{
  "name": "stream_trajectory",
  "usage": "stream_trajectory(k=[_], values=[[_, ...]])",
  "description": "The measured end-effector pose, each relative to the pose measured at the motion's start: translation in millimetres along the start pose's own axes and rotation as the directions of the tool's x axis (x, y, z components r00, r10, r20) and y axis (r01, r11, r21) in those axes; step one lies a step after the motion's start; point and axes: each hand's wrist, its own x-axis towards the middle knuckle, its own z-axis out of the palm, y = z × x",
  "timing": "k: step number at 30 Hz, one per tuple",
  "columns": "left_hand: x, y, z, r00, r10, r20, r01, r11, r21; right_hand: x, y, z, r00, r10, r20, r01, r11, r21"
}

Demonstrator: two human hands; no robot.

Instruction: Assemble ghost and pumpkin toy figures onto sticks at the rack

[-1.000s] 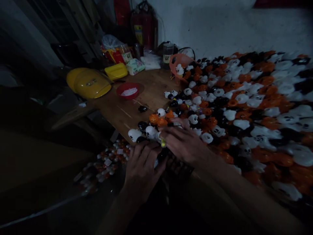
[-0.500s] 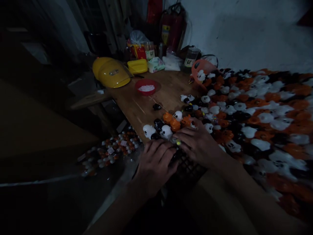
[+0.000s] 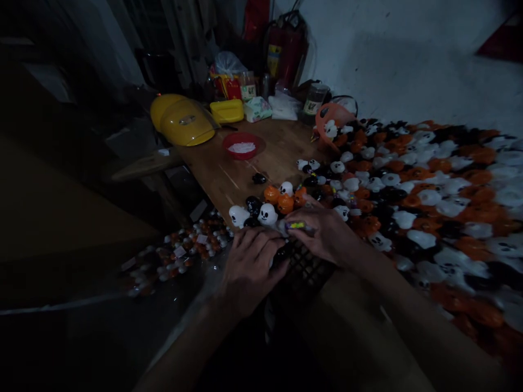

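Observation:
My right hand [image 3: 324,231] pinches a small tube [image 3: 296,225] coloured yellow-green and purple between thumb and fingers. To its left, my left hand [image 3: 253,267] is curled palm down around a glossy black toy figure [image 3: 280,253], mostly hidden beneath the fingers. The tube's left end is close to the left fingertips; whether it touches the figure is unclear. Just beyond the hands stand a white ghost figure [image 3: 267,214], orange pumpkin figures [image 3: 285,204] and a black figure [image 3: 253,205]. Below the right hand lies a dark grid [image 3: 312,267].
A heap of orange, white and black figures [image 3: 425,196] covers the right side, beside a tipped orange basket [image 3: 327,128]. On the wooden table [image 3: 208,174] are a red bowl [image 3: 241,154] with white contents and a yellow visored cap [image 3: 183,121]. More figures [image 3: 180,250] lie lower left.
The tube has turned to lie more sideways in my right hand and shows more of its colour. The right fingers have closed into a pinch. The whole view has shifted slightly.

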Motion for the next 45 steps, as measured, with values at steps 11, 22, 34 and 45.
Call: stream_trajectory(k=[11,22,34,45], values=[[-1.5,-5.6,6.2,0.995,0.080,-0.063,-0.082,0.997,-0.016,3.3,0.9,8.6,0.992,0.108,-0.063,-0.108,0.994,-0.001],[0.2,-10.5,2.5,0.991,0.119,-0.054,-0.119,0.993,0.010,9.3,3.8,8.3,0.970,0.046,0.238,-0.009,0.988,-0.153],[25.3,11.2,-19.9,0.998,-0.032,-0.051,0.037,0.995,0.094,-54.7,-25.1,-9.6,0.722,0.586,-0.368,-0.529,0.810,0.253],[38.4,-0.6,5.8,0.992,-0.006,0.125,-0.029,0.963,0.268,-40.6,-0.6,78.9,0.830,0.533,-0.164,-0.423,0.792,0.440]])
